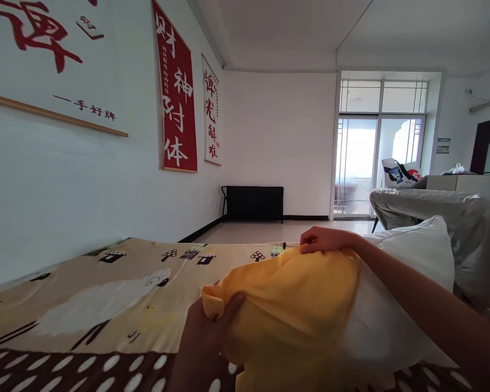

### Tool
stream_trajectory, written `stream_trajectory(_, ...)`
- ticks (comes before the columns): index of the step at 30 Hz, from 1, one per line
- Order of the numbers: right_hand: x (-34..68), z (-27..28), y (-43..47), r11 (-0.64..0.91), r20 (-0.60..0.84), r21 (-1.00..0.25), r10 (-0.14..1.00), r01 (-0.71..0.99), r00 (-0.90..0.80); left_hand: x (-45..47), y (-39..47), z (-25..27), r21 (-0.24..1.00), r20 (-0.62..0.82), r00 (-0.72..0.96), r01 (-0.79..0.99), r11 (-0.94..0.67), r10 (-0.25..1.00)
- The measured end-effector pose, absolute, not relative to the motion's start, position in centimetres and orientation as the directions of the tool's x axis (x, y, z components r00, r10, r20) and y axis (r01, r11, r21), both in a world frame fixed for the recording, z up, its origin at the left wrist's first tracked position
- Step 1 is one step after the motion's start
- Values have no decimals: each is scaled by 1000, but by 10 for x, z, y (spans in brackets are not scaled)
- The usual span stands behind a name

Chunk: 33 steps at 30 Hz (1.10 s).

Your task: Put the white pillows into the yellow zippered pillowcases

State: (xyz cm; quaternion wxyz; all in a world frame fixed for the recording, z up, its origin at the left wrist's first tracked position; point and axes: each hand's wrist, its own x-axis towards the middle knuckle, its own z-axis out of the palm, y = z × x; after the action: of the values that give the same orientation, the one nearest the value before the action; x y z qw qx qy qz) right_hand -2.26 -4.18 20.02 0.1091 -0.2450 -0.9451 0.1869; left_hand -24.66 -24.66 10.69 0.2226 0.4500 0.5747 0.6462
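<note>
A yellow pillowcase [294, 305] covers part of a white pillow [379, 321], whose uncovered end shows on the right. My left hand [212, 332] grips the pillowcase at its left corner, thumb on top of the cloth. At the far upper edge, my right hand [324, 239] is closed on the yellow fabric with the fingers curled over it. The pillow and pillowcase rest over a bed with a beige, sheep-printed blanket [179, 305]; the pillow's underside is hidden.
Another white pillow [428, 245] lies behind my right forearm. Beyond it stands furniture wrapped in clear plastic [428, 204]. A black folded panel [255, 203] leans by the far wall, near a sliding glass door [357, 163]. Scrolls [179, 103] hang on the left wall.
</note>
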Motion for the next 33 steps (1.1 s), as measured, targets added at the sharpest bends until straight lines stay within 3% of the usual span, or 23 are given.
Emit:
stream_trajectory(5,-4,207,-33,814,116,-382,512,437,-851,-245,-233,101,940,340,-693,267,-212,635)
stream_trajectory(7,4,207,-31,821,114,-334,523,462,-845,-244,-231,98,946,325,-710,257,-199,625)
stream_trajectory(11,8,198,-35,853,228,-32,514,522,-827,-240,-236,96,946,299,-602,288,-149,740)
stream_trajectory(15,8,195,-41,833,478,194,381,518,-792,-234,-247,97,918,376,-502,315,-241,779)
stream_trajectory(17,11,198,-44,828,633,168,325,534,-703,-233,-248,97,917,395,-490,255,-306,777)
stream_trajectory(19,16,200,-47,827,739,65,337,559,-584,-235,-244,97,920,392,-506,209,-332,768)
stream_trajectory(22,24,200,-54,810,764,-91,430,580,-481,-243,-231,96,916,394,-653,223,-333,647)
stream_trajectory(25,28,199,-60,783,745,-111,473,612,-471,-250,-218,96,913,383,-815,262,-314,434)
stream_trajectory(30,30,199,-89,673,805,252,253,695,-537,-258,-210,93,957,256,-939,213,-197,229)
stream_trajectory(33,41,170,-132,681,804,332,157,652,-574,-264,-209,91,956,219,-960,175,-236,176)
